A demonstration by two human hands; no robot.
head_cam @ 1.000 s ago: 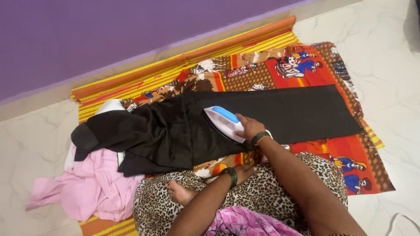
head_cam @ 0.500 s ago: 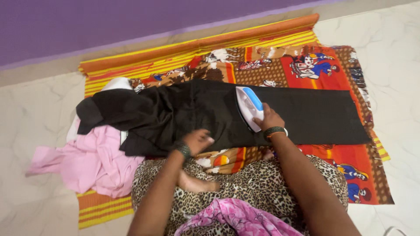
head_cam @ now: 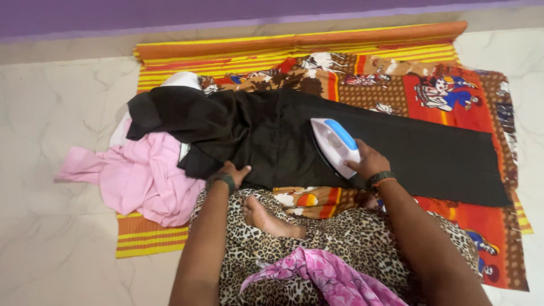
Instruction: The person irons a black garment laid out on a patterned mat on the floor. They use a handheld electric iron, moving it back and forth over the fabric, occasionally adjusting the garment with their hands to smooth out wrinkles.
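Observation:
A black garment [head_cam: 272, 139] lies spread across a patterned orange and red cloth [head_cam: 453, 93] on the floor. My right hand [head_cam: 369, 163] grips the handle of a white and blue iron [head_cam: 334, 145], which rests flat on the garment's middle. My left hand [head_cam: 231, 173] presses down on the near edge of the black garment, to the left of the iron. The garment's left end is bunched up in folds.
A crumpled pink cloth [head_cam: 139, 178] lies at the left, partly under the black garment. A striped orange and yellow mat [head_cam: 294, 46] lies beneath everything on a white marble floor [head_cam: 51, 136]. My crossed legs in leopard print [head_cam: 340, 238] and a bare foot [head_cam: 266, 220] are close below.
My left hand has gone from my lap onto the black garment and then slid left to its near edge. The iron stays on the garment's middle while my view has shifted.

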